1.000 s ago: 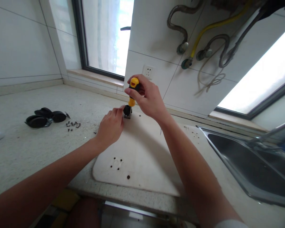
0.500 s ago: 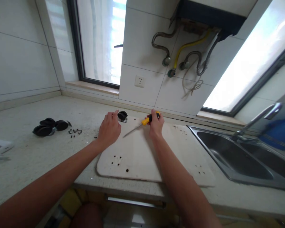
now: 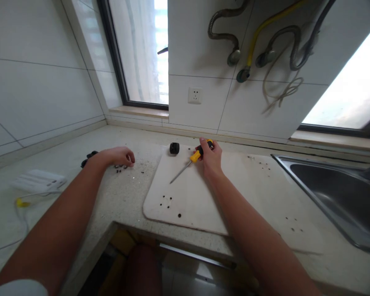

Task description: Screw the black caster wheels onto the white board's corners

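My right hand [image 3: 211, 158] is closed around the black and yellow handle of a screwdriver [image 3: 185, 167], whose shaft slants down and left over a pale board [image 3: 203, 197]. Small screw holes dot the board near its corners. At its back left corner stands a black caster wheel [image 3: 174, 148]. My left hand [image 3: 120, 156] hovers low at the pile of small dark screws [image 3: 119, 168], fingers curled down; whether they pinch a screw cannot be made out. Behind my left forearm, more black casters [image 3: 88, 159] are mostly hidden.
A white plastic device [image 3: 38, 181] and a cable with a yellow piece [image 3: 22, 202] lie at the left. To the right is a steel sink [image 3: 323, 193]. Behind the counter, a socket [image 3: 195, 95] and pipes [image 3: 234, 53] are on the tiled wall.
My left hand has left the caster on the board and moved left to the screws. My right hand still holds the screwdriver over the board. The view has shifted left and downward.
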The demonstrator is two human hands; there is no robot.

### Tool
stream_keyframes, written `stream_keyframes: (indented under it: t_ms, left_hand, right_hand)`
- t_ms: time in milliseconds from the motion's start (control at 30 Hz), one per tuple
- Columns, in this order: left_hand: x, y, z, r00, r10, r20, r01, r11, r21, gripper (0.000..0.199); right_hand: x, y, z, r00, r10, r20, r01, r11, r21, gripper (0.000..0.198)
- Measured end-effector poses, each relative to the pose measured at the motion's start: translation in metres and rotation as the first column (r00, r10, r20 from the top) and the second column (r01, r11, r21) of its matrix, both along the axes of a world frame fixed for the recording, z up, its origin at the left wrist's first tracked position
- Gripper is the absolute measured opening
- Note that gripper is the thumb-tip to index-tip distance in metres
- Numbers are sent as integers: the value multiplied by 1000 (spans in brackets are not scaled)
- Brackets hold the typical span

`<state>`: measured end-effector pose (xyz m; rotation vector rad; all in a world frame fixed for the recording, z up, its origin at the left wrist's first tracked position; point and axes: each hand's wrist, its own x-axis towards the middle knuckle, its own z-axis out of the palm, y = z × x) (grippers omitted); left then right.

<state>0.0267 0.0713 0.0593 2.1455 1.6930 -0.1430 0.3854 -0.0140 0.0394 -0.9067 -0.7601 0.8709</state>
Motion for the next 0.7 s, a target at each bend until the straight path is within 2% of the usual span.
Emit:
stream_keyframes:
  t_ms: [67,233,367,467,567,700]
  left_hand:
    - [9,-1,-10,999,-44,29,46,995,-89,47]
    - [33,-3,-23,983,-154,96,165,978,-124,42]
    - [38,-4,-25,983,-166,83,175,977,-122,33]
    - [41,-7,-19,983,-154,101,163,983,-87,34]
    - [48,-19,-1,946,-125,299,129,992,6,41]
    - [66,-40,24,757,-158,635,79,985,150,46]
  right_hand:
    - [1,0,-1,1000,5,-13,-5,1000,0,62]
    - [4,1,-2,999,-7,-31,7,1000,13,59]
    - [5,3,-2,999,-17,-44,18,1000,24,60]
    - [6,5,-1,995,-33,-94,35,999,19,59]
    - [7,5,2,985,-31,-172,34,999,15,56]
    - [9,4,5,970,-17,-241,27,999,40,59]
